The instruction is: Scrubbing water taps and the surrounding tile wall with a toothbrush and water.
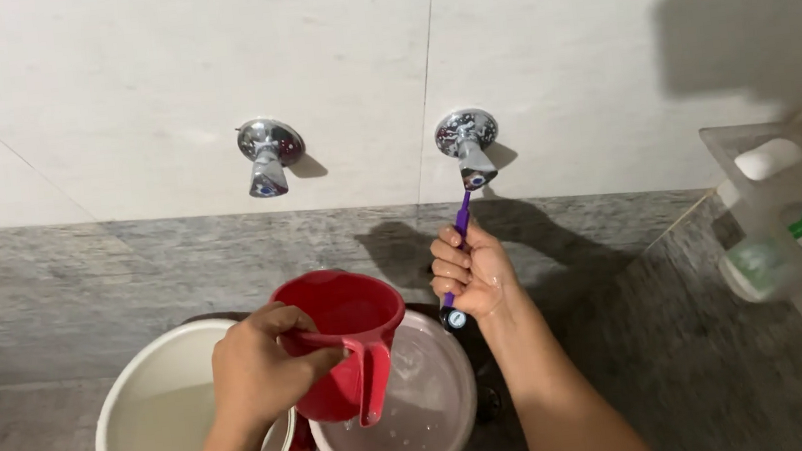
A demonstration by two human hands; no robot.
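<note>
With the left hand (258, 367) gripping the red mug (352, 343) by its handle and the right hand (469, 273) clenched around a purple toothbrush (459, 239) held up at the tap (468, 150) above it, a wet grip could let the brush slip into the bucket (420, 420) below.

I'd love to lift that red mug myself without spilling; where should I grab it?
By its handle, coming from the near side. The red mug stands upright with the handle facing the wearer; the left hand already curls its fingers around the handle's top.

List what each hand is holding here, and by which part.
Left hand grips the red jug by its handle. Right hand holds a purple toothbrush around its handle's middle, head up at the right tap.
</note>
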